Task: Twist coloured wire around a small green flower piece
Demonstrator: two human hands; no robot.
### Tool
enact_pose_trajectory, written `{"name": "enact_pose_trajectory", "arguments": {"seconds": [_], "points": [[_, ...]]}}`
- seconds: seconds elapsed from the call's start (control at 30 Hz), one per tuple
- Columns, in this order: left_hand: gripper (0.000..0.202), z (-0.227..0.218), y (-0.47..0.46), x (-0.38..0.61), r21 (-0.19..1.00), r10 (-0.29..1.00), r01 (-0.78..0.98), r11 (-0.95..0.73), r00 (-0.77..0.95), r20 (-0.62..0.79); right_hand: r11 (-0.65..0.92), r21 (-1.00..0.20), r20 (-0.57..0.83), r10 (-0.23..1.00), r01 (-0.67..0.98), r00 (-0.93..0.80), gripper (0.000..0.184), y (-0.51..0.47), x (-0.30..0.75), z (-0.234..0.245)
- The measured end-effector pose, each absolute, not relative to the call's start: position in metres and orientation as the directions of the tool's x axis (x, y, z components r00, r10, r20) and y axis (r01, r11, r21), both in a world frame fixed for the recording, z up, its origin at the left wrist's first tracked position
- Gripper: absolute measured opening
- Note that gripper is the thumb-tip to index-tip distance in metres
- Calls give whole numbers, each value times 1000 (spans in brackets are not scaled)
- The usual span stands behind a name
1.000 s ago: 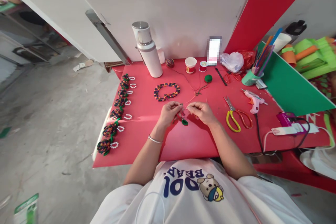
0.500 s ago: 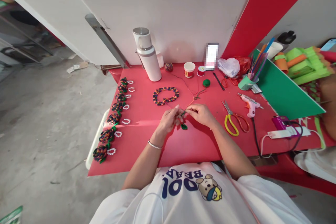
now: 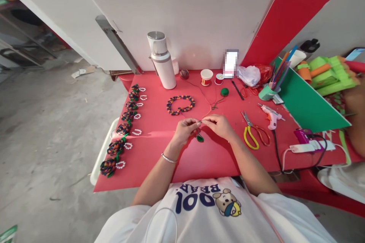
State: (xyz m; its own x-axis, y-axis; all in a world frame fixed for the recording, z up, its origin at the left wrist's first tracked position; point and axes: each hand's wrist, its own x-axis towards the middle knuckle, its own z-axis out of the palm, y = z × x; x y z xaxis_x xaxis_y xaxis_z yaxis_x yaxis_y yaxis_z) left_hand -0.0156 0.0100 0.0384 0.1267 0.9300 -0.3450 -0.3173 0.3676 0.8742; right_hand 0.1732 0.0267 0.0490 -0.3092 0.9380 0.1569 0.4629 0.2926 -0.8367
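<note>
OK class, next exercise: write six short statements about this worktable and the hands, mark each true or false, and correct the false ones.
1. The left hand and right hand pinch a thin strand. True.
2. The scissors lie beyond the left hand, among the yarn flowers. False: the scissors lie to the right of the right hand.
3. A braided ring lies flat on the red table. True.
4. The white flask is tipped on its side. False: the white flask stands upright.
5. The green ball sits inside the paper cup. False: the green ball lies on the table, apart from the paper cup.
6. Yarn flowers line the table's left side. True.
</note>
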Motion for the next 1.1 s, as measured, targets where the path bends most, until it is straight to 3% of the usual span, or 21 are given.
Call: {"name": "enact_pose_trajectory", "arguments": {"seconds": [0.3,0.47,0.7,0.83,0.93,1.03,1.1], "points": [[45,38,9,-16,885,947,-338,321,141,-289,217,-902,92,941,373,-326,25,26,171,44],[60,36,10,-14,905,967,-349,242,162,-196,255,-881,117,934,399,-338,27,25,171,44],[28,29,15,-4,999,1000,-42,-1,17,2,319,-805,157,928,500,-339,22,22,173,47],[26,34,12,-9,977,975,158,-140,-149,164,344,-742,171,927,576,-333,17,21,175,53],[34,47,8,-16,896,889,338,-286,-254,380,340,-717,160,930,609,-332,13,21,177,57],[33,58,8,-20,855,892,306,-418,-41,450,360,-693,147,919,625,-366,14,20,179,62],[58,59,13,-22,914,922,159,-372,174,345,379,-680,149,910,628,-388,13,19,180,65]]}}
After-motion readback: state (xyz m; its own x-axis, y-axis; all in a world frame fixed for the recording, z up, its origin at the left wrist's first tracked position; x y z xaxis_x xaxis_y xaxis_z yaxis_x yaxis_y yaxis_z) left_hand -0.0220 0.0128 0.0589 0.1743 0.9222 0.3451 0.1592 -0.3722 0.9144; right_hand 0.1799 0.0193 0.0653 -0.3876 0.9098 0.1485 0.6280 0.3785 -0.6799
